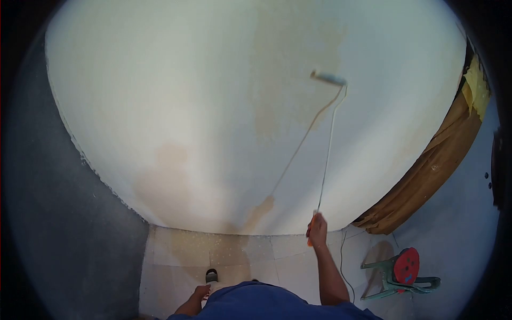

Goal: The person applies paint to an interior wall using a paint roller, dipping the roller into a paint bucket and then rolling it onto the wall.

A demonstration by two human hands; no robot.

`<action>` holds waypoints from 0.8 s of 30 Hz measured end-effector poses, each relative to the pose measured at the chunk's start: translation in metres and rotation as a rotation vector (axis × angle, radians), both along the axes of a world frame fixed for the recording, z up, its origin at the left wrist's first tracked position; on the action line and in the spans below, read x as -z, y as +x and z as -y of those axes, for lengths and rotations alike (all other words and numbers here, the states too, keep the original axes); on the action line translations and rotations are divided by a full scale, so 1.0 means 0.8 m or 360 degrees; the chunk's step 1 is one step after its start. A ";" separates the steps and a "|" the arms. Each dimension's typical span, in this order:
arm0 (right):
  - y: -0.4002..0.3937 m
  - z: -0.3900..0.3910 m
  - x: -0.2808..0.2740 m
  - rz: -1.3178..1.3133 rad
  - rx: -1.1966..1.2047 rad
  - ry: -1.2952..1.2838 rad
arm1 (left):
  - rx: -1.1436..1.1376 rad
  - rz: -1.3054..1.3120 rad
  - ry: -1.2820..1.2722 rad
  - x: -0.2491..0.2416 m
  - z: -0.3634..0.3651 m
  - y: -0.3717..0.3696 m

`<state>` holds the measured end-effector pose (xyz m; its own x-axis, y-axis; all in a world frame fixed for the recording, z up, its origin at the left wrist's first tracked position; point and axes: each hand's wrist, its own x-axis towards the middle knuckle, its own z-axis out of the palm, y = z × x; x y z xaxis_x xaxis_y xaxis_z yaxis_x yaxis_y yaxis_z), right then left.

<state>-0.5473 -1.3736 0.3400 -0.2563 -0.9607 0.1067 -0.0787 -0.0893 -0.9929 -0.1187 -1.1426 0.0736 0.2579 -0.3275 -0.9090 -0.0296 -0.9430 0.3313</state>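
A paint roller point(328, 78), its greyish sleeve point(332, 79) blurred and nearly crosswise atop a thin rod point(328, 146), points up and slightly right before a pale wall point(144, 90), orange handle point(310, 241) wrapped in the right hand point(318, 230); the left hand's point(201, 291) grip cannot be told.

Before the broad pale wall point(133, 69), a wire-framed paint roller point(328, 79) spans from upper centre down to the bare right hand point(318, 230). A dark-grey wall point(64, 213) lies left; a crumpled brown sheet point(433, 165), right; a green-and-red stool point(406, 265), lower right, on pale floor tiles point(293, 261).

The right hand point(318, 230) holds a paint roller point(329, 79) at a wall point(218, 69).
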 end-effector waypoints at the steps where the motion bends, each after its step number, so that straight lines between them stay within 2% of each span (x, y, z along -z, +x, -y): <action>1: 0.003 -0.014 0.025 0.0034 -0.0032 0.0058 | 0.0026 -0.0005 -0.0004 0.000 0.000 0.000; 2: 0.005 -0.029 0.052 0.0067 -0.0065 0.0116 | 0.0051 -0.0010 -0.0008 -0.008 0.002 -0.002; 4: 0.012 -0.063 0.103 0.0055 -0.0072 0.0211 | 0.0041 -0.0039 -0.0030 0.013 -0.005 0.006; 7: 0.013 -0.099 0.124 0.0067 -0.0109 0.0323 | 0.0050 -0.0037 -0.0007 0.009 0.000 0.007; 10: 0.011 -0.083 0.109 0.0119 -0.0045 0.0249 | 0.0081 0.0001 0.0027 -0.003 0.003 0.002; 14: 0.017 -0.027 0.033 0.0239 0.0014 0.0099 | 0.0094 -0.0093 -0.0071 0.008 0.004 0.005; 18: 0.011 0.021 -0.043 0.0167 0.0034 -0.0006 | 0.0144 -0.0010 -0.0025 -0.006 0.009 -0.002; 20: 0.000 0.036 -0.052 0.0177 0.0028 -0.0044 | 0.0119 -0.0003 -0.0033 -0.017 0.007 -0.002; 24: -0.015 0.026 -0.035 0.0099 0.0054 -0.0016 | 0.0029 -0.0133 -0.0071 0.008 -0.002 0.013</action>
